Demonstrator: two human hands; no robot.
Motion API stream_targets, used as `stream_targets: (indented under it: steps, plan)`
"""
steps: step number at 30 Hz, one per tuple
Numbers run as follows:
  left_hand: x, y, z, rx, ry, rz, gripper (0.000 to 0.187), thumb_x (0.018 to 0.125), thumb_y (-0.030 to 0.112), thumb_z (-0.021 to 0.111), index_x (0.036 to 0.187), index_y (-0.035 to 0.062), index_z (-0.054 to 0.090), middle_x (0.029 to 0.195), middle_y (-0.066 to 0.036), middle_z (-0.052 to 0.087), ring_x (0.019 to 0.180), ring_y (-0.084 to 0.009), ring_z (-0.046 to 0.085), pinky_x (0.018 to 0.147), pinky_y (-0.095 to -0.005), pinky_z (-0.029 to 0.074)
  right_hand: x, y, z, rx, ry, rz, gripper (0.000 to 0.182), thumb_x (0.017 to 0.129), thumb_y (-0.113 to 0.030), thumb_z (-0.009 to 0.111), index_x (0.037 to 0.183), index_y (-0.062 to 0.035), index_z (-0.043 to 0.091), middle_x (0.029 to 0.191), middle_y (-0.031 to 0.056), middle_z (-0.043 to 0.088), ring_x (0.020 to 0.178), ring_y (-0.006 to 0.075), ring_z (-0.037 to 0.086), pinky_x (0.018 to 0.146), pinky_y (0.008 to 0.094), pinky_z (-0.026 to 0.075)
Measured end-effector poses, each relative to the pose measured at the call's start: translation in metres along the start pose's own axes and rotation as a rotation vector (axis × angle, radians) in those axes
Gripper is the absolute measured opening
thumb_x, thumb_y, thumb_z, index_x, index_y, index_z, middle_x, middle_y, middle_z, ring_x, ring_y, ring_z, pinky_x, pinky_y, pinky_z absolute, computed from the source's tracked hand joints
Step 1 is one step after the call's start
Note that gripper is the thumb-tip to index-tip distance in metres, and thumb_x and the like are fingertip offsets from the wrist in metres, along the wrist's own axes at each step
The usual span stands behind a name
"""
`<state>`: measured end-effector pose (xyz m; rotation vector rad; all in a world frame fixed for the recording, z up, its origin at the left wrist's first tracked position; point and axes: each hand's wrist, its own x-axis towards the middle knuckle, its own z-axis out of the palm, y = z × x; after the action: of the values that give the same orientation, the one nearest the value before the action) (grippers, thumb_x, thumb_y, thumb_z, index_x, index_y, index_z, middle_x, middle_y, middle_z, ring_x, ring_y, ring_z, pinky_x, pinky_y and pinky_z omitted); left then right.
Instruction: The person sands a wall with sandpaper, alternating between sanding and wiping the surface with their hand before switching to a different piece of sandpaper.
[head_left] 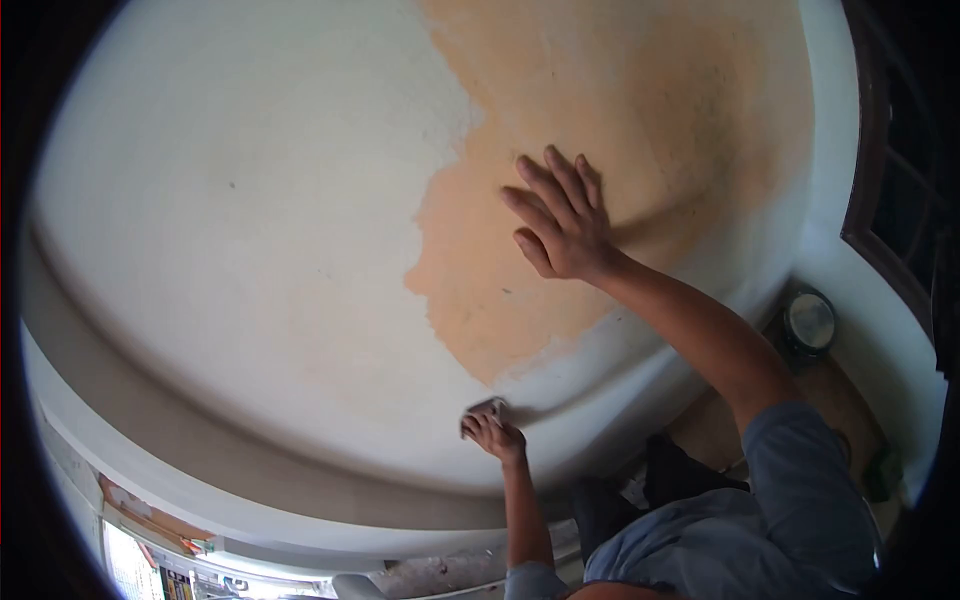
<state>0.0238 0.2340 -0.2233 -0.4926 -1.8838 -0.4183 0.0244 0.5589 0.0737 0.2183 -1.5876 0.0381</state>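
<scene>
My right hand [563, 222] lies flat with fingers spread against the orange-tan patch [470, 270] of a large wall [250, 270]. Lower down, my left hand [492, 436] is closed around a small folded sheet of sandpaper [488, 408], greyish-brown with a pale edge. It presses this against the white part of the wall, just below the patch's lower tip. My fingers partly cover the sheet, so its full shape is hidden.
A round container with a pale top [809, 322] stands by the wall's foot at right. A dark-framed window or grille [880, 170] is at the right edge. A ledge [200, 450] curves along the lower left, with shelves [180, 580] beyond it.
</scene>
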Motion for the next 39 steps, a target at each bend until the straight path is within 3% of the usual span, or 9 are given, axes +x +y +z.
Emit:
stream_targets:
  steps: [9,12,18,20,23,27,32,37,39]
  plan:
    - [0.432,-0.021,-0.125,0.184,0.502,0.402,0.051,0.099,0.030,0.044,0.143,0.0061,0.043,0.147,-0.013,0.044,0.135,-0.0392,0.040,0.113,-0.0546,0.024,-0.009,-0.007,0.010,0.000,0.003,0.016,0.044,0.090,-0.035,0.052,0.130,-0.0182,0.057,0.144,0.0103,0.046,0.135,0.0326,0.039,0.108,0.0554,0.023]
    - [0.529,-0.025,-0.147,0.286,0.712,0.528,0.046,0.095,0.040,0.049,0.122,0.0045,0.061,0.122,-0.016,0.063,0.111,-0.0374,0.060,0.096,-0.0524,0.044,-0.004,-0.002,0.008,-0.013,0.020,-0.095,0.052,0.097,-0.031,0.037,0.140,-0.0024,0.046,0.150,0.0255,0.033,0.141,0.0439,0.025,0.113,0.0587,0.011]
    - [0.396,-0.025,-0.107,0.253,0.509,0.338,0.049,0.101,0.030,0.042,0.141,0.0028,0.043,0.143,-0.016,0.047,0.132,-0.0364,0.043,0.107,-0.0506,0.035,-0.007,-0.004,0.012,0.015,0.014,-0.073,0.053,0.098,-0.033,0.035,0.141,-0.0042,0.044,0.150,0.0253,0.032,0.142,0.0429,0.022,0.113,0.0585,0.008]
    - [0.282,-0.010,-0.070,0.342,0.262,0.090,0.050,0.102,0.028,0.040,0.145,0.0025,0.037,0.148,-0.014,0.041,0.136,-0.0356,0.039,0.113,-0.0518,0.026,-0.008,-0.004,0.007,0.008,-0.069,-0.046,0.054,0.099,-0.035,0.035,0.144,-0.0072,0.041,0.152,0.0234,0.030,0.144,0.0410,0.019,0.114,0.0587,0.007]
    - [0.030,-0.046,0.030,0.322,0.100,0.189,0.058,0.102,0.036,0.024,0.153,0.0083,0.018,0.161,-0.009,0.015,0.147,-0.0299,0.015,0.116,-0.0511,0.016,-0.008,-0.002,0.010,0.038,-0.002,-0.045,0.055,0.099,-0.036,0.034,0.146,-0.0091,0.040,0.153,0.0211,0.029,0.144,0.0393,0.019,0.114,0.0581,0.007]
    - [-0.035,0.030,0.045,0.026,0.093,0.051,0.059,0.095,0.017,0.048,0.151,0.0097,0.028,0.154,-0.017,0.032,0.143,-0.0461,0.021,0.112,-0.0639,0.011,-0.009,-0.004,0.010,0.047,-0.002,-0.003,0.055,0.099,-0.037,0.033,0.146,-0.0105,0.040,0.154,0.0192,0.028,0.145,0.0379,0.019,0.115,0.0564,0.007]
    - [0.188,0.034,-0.019,0.197,0.236,0.094,0.049,0.099,0.025,0.044,0.141,-0.0004,0.043,0.144,-0.024,0.043,0.134,-0.0484,0.036,0.107,-0.0607,0.026,-0.010,0.003,0.013,0.012,0.068,-0.077,0.053,0.098,-0.035,0.035,0.144,-0.0086,0.042,0.153,0.0203,0.031,0.144,0.0388,0.021,0.115,0.0568,0.007]
    - [0.455,0.018,-0.085,0.229,0.629,0.578,0.050,0.096,0.039,0.044,0.130,0.0045,0.057,0.128,-0.017,0.060,0.122,-0.0407,0.052,0.102,-0.0538,0.038,-0.008,-0.004,0.008,0.016,0.008,-0.057,0.052,0.097,-0.032,0.037,0.141,-0.0060,0.046,0.151,0.0224,0.032,0.143,0.0402,0.022,0.115,0.0565,0.006]
    - [0.514,0.041,-0.129,0.344,0.410,0.550,0.043,0.097,0.031,0.039,0.120,0.0002,0.057,0.119,-0.020,0.059,0.115,-0.0345,0.057,0.096,-0.0515,0.047,-0.005,-0.003,0.008,0.004,0.002,-0.054,0.051,0.097,-0.031,0.037,0.140,-0.0053,0.048,0.151,0.0226,0.034,0.143,0.0405,0.023,0.114,0.0568,0.007]
